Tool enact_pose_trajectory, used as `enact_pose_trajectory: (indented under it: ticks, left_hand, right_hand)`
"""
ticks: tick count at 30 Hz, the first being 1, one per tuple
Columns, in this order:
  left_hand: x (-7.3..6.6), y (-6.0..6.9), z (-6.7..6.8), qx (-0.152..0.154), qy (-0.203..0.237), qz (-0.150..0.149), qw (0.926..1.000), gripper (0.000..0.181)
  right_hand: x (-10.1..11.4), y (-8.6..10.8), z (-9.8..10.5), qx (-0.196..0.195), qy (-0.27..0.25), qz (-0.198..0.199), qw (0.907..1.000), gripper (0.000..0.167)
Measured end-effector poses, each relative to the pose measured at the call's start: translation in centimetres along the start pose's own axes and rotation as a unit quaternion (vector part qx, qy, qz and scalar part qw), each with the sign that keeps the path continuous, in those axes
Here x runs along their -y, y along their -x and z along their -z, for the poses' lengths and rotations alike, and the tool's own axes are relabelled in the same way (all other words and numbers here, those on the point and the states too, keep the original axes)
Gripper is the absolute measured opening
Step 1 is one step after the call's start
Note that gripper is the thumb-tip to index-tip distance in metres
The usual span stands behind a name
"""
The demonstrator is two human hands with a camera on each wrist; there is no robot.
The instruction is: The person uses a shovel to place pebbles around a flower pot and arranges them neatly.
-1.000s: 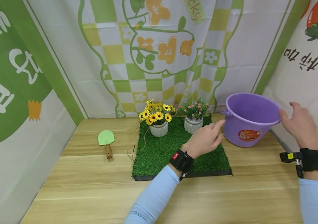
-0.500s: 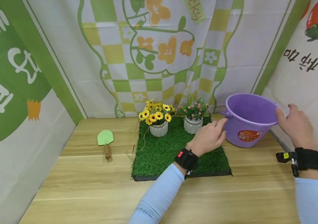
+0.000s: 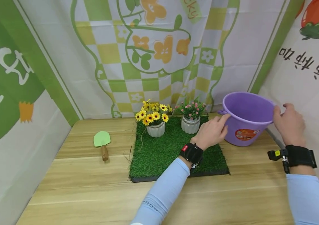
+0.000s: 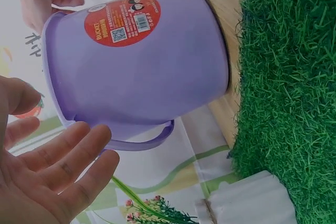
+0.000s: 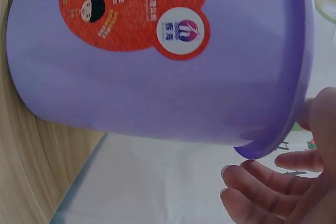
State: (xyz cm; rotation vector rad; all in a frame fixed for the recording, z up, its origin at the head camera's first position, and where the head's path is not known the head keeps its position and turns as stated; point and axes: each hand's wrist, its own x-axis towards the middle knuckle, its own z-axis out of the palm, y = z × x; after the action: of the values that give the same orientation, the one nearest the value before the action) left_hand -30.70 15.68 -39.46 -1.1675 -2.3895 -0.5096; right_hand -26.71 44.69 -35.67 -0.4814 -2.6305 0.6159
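A purple bucket [image 3: 245, 131] with a red label stands upright at the right of the table, its mouth facing up. My left hand [image 3: 211, 132] is at its left side, near the rim and the handle's end; the left wrist view shows that hand's fingers [image 4: 68, 166] extended and spread, not wrapped round anything. On the bucket's other side is my right hand [image 3: 290, 126]. Its thumb is against the rim, while its loosely bent fingers [image 5: 262, 182] sit outside by the handle mount [image 5: 254, 148]. Contact between these fingers and the bucket cannot be told.
Left of the bucket lies a green turf mat [image 3: 159, 156]. Two white pots stand on it, one with yellow flowers [image 3: 152, 114], one with pink flowers [image 3: 192, 109]. A green-bladed trowel [image 3: 102, 142] rests on the wooden table [image 3: 92, 187]. Printed cloth hangs behind and at both sides.
My left hand has moved right, closer to the bucket. My right hand has come left to the rim. The whole scene has shifted slightly left in the head view.
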Motion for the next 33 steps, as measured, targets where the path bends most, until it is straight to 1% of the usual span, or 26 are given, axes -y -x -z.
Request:
enact_pose_trajectory:
  ticks: [3, 9, 14, 17, 19, 22, 24, 26, 29, 33]
  left_hand:
    - [0.1, -0.3, -0.1, 0.008, 0.001, 0.006, 0.9999, 0.047]
    - [0.5, -0.8, -0.5, -0.002, 0.002, 0.021, 0.9998, 0.046]
    - [0.3, -0.8, -0.9, -0.007, 0.005, 0.045, 0.9989, 0.043]
    - [-0.1, -0.9, -1.2, -0.017, -0.006, 0.057, 0.9982, 0.041]
    - [-0.3, -1.1, -1.5, -0.036, -0.025, 0.063, 0.9971, 0.036]
    - [-0.7, -1.5, -1.7, -0.082, -0.063, 0.076, 0.9918, 0.027]
    - [-1.0, -1.9, -1.8, -0.11, -0.085, 0.093, 0.9859, 0.027]
    - [-1.3, -2.2, -2.0, -0.125, -0.097, 0.107, 0.9816, 0.031]
    - [-1.6, -2.5, -2.3, -0.123, -0.098, 0.123, 0.9799, 0.038]
    - [-2.3, -2.8, -2.8, -0.101, -0.069, 0.143, 0.9822, 0.044]
  right_hand:
    - [0.2, -0.1, -0.3, -0.006, -0.005, -0.009, 0.9999, 0.073]
    - [0.2, -0.2, -0.4, 0.002, -0.017, -0.024, 0.9996, 0.074]
    - [-0.1, -0.3, -0.6, 0.037, -0.061, -0.038, 0.9967, 0.08]
    - [-0.3, -0.3, -0.7, 0.066, -0.094, -0.035, 0.9928, 0.083]
    - [-0.3, -0.3, -0.6, 0.079, -0.104, -0.03, 0.991, 0.081]
    - [-0.1, -0.2, -0.4, 0.088, -0.106, -0.03, 0.99, 0.075]
    - [0.0, -0.2, -0.2, 0.088, -0.1, -0.038, 0.9904, 0.071]
    - [0.1, -0.3, -0.2, 0.086, -0.098, -0.047, 0.9904, 0.07]
    - [0.2, -0.4, -0.4, 0.08, -0.099, -0.061, 0.99, 0.068]
    - [0.1, -0.3, -0.6, 0.075, -0.1, -0.068, 0.9898, 0.066]
